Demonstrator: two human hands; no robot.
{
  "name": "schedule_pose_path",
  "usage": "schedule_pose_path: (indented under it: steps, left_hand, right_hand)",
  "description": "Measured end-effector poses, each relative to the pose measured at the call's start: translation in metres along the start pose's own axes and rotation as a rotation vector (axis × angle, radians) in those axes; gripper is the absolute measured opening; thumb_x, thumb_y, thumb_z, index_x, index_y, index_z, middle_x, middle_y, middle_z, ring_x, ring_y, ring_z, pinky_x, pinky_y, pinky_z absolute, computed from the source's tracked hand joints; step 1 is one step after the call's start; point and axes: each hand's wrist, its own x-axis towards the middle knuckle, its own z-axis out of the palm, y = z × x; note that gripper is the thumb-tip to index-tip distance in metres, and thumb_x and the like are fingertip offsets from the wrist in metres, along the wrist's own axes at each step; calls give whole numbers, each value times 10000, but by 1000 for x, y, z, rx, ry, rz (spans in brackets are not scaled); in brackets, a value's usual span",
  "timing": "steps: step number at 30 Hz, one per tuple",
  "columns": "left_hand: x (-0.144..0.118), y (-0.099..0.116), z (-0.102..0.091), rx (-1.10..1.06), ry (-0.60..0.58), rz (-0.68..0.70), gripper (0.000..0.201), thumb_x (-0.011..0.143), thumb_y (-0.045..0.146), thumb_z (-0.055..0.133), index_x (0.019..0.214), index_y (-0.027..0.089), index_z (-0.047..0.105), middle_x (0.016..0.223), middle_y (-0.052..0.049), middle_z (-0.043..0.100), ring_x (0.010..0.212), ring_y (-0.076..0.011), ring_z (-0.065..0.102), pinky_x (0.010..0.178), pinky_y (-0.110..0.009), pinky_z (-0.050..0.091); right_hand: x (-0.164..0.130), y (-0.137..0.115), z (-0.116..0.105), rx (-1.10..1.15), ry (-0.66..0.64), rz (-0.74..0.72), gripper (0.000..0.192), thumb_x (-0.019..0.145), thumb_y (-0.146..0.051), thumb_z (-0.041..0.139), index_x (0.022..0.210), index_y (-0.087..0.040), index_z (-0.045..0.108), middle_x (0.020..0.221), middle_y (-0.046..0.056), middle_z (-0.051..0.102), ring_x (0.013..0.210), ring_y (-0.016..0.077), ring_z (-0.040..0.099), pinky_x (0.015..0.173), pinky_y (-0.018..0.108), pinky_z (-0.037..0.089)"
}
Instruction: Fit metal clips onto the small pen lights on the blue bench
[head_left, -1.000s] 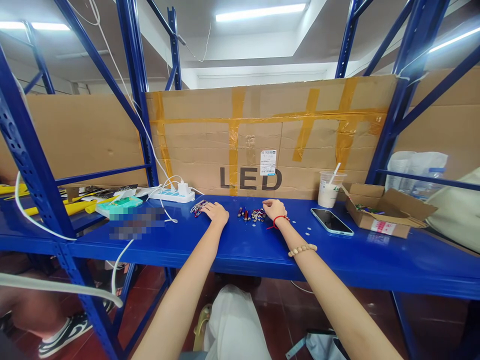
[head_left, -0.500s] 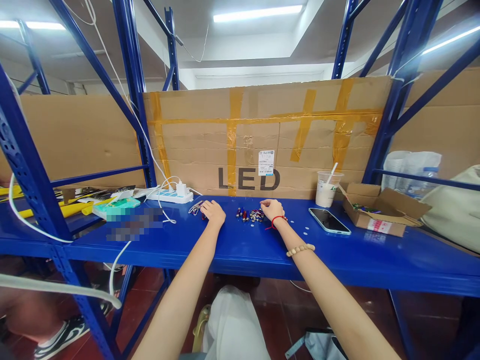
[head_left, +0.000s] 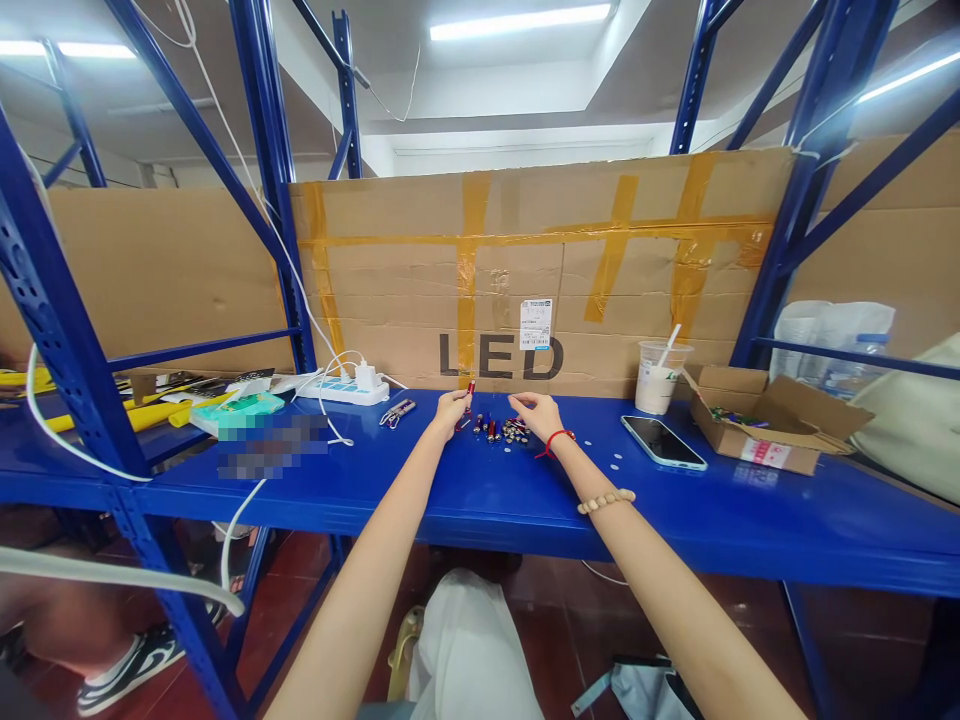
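**Legible markings, shelf bench**

Large brown cardboard sheet with yellow tape strips (head_left: 540,270), standing at the back of the blue metal shelf (head_left: 480,490): bold black letters "LED". White printed sticker label (head_left: 535,324) on the same sheet, just above the letters: print too small to read. Clear plastic drink cup with straw (head_left: 658,378): green marking, illegible.

Things too small, blurry or cut off

The little red thing (head_left: 469,388) in the left hand (head_left: 451,409) is too small to name, and so are the tiny bits (head_left: 501,431) on the worktop (head_left: 480,490). At 9 o'clock a blurry patch (head_left: 271,440) hides something. The shoe (head_left: 131,668) at 7 o'clock is partly cut off.
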Motion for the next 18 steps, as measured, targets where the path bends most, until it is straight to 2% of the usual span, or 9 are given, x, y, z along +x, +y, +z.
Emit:
schedule_pose_path:
  steps: [3,7,12,18]
  left_hand:
    - [-4,6,4,-97,-76,12,284,744,292,622,983,140,628,778,-51,659,646,-98,592,642,-207,446]
    - [-10,14,5,-256,-156,21,242,759,248,616,967,126,616,807,-56,659,602,-71,587,639,-196,458]
    - [-14,16,9,-394,-189,-19,240,726,191,658,935,102,581,730,-39,634,568,-91,596,654,-238,482]
    - [-16,13,14,-452,-251,6,196,722,166,664,878,99,566,631,9,564,578,-97,603,631,-235,485]
  right_hand:
    - [-4,-9,4,93,-110,-119,342,777,-443,544,938,-182,695,820,42,699,589,133,629,574,226,490]
    - [-9,-15,7,122,-215,-250,352,696,-459,629,878,-170,715,733,45,692,565,131,605,532,219,467]
    - [-11,-14,9,148,-285,-277,325,673,-442,648,812,-158,720,734,43,691,553,117,585,502,204,457]
    - [-13,-15,10,226,-322,-251,269,692,-390,637,722,-130,700,547,21,629,448,98,538,426,191,427]
